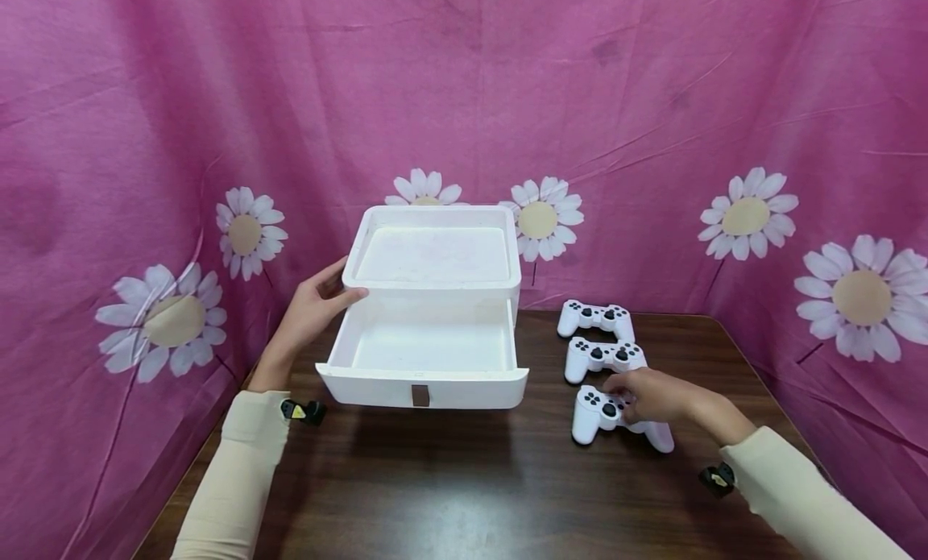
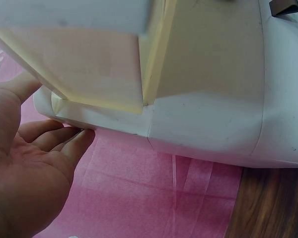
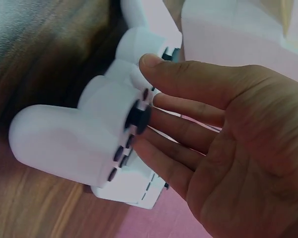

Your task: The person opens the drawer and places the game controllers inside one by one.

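A white storage box (image 1: 435, 284) with a recessed top stands on the table, and its drawer (image 1: 373, 388) is pulled out toward me. My left hand (image 1: 312, 314) grips the box's left side at the upper front corner, thumb over the edge and fingers along the side wall (image 2: 114, 120). Three white game controllers lie in a row at the right: a far one (image 1: 623, 325), a middle one (image 1: 577, 364) and a near one (image 1: 589, 415). Over the near controller, my right hand (image 1: 656, 395) reaches with relaxed fingers; its thumb stands apart from the controller (image 3: 64, 139) in the right wrist view.
The dark wooden table (image 1: 435, 495) extends in front of the drawer. A brown tab (image 1: 420, 396) sits on the drawer front. Pink cloth (image 1: 464, 101) with daisies hangs behind and at both sides.
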Demonstrator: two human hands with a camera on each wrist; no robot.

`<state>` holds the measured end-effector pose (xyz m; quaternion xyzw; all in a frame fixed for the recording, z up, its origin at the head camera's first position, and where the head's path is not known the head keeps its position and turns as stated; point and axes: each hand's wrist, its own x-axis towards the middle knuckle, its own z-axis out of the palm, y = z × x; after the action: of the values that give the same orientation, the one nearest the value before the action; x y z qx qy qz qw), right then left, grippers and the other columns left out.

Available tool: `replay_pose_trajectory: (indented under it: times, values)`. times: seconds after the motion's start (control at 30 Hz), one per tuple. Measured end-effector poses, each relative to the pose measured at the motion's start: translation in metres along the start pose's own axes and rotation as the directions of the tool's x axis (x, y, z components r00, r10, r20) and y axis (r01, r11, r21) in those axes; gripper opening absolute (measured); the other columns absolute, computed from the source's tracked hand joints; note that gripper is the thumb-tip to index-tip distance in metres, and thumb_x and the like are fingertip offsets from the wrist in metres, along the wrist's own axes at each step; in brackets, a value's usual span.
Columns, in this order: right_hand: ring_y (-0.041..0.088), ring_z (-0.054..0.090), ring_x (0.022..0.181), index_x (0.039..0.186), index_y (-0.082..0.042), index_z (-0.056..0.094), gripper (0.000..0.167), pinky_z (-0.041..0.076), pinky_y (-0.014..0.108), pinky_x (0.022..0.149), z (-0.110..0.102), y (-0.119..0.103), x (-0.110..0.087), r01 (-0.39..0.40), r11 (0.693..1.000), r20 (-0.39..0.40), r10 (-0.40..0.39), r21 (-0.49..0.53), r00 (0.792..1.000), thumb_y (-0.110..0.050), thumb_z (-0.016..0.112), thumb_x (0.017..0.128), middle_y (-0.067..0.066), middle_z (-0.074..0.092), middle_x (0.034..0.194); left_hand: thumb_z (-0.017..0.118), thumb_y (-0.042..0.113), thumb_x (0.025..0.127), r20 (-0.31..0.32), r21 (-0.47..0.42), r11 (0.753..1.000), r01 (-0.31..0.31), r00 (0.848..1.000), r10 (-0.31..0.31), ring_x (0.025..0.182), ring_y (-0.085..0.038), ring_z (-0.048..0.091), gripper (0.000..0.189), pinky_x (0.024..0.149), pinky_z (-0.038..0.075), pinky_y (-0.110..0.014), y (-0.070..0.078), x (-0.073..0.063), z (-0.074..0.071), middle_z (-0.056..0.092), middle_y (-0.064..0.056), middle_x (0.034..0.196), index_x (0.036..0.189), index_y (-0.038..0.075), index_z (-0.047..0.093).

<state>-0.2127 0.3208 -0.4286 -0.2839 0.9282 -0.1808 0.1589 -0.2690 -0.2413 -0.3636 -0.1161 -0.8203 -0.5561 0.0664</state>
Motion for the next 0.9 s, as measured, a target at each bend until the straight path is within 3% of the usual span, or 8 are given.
replay_pose_trajectory:
  times: [0.13,0.4,0.63,0.7,0.9]
  values:
    - [0.015,0.062,0.090,0.117,-0.003,0.074,0.044,0.052,0.030,0.075,0.004,0.001,0.001,-0.002,1.000,-0.008,0.002,-0.021,1.000,-0.007,0.088,0.075,0.000,0.070,0.099,0.079,0.027,0.099,0.002,-0.005,1.000,-0.004,1.000,0.004,0.146,-0.030,0.053,0.075,0.105,0.055,-0.025,0.000,0.000,0.000,0.049,-0.010,0.165,0.165,0.019,0.043]
    - [0.011,0.056,0.082,0.112,-0.007,0.073,0.044,0.046,0.027,0.069,0.014,0.003,0.003,0.032,0.998,-0.052,-0.035,-0.058,0.998,-0.004,0.087,0.070,-0.003,0.066,0.093,0.080,0.028,0.099,-0.005,0.008,1.000,-0.001,1.000,0.001,0.145,-0.033,0.054,0.077,0.111,0.051,-0.049,0.000,0.000,0.000,0.048,-0.010,0.165,0.165,0.019,0.042]
    - [0.011,0.057,0.086,0.118,-0.008,0.072,0.050,0.050,0.031,0.072,0.019,0.005,0.007,-0.044,0.996,-0.040,0.041,-0.081,0.998,-0.005,0.090,0.072,-0.002,0.069,0.100,0.080,0.028,0.099,-0.002,0.007,1.000,0.001,1.000,-0.001,0.145,-0.033,0.055,0.077,0.110,0.051,-0.049,-0.001,0.001,-0.001,0.049,-0.011,0.165,0.165,0.019,0.042]
    - [0.009,0.056,0.084,0.118,-0.009,0.072,0.051,0.050,0.031,0.071,0.020,0.005,0.007,-0.039,0.995,-0.050,0.035,-0.094,0.998,-0.007,0.092,0.071,-0.004,0.068,0.098,0.080,0.028,0.099,-0.005,0.011,1.000,0.002,1.000,-0.002,0.145,-0.033,0.055,0.076,0.109,0.053,-0.045,-0.001,0.001,-0.001,0.049,-0.011,0.165,0.165,0.019,0.043]
    - [0.007,0.055,0.080,0.119,-0.009,0.073,0.054,0.048,0.031,0.068,0.023,0.008,0.007,-0.008,0.990,-0.070,-0.002,-0.139,0.998,-0.013,0.096,0.070,-0.006,0.066,0.093,0.080,0.028,0.098,-0.005,0.015,1.000,0.006,1.000,-0.006,0.147,-0.034,0.053,0.077,0.111,0.051,-0.048,-0.001,0.001,-0.001,0.048,-0.011,0.166,0.165,0.019,0.042]
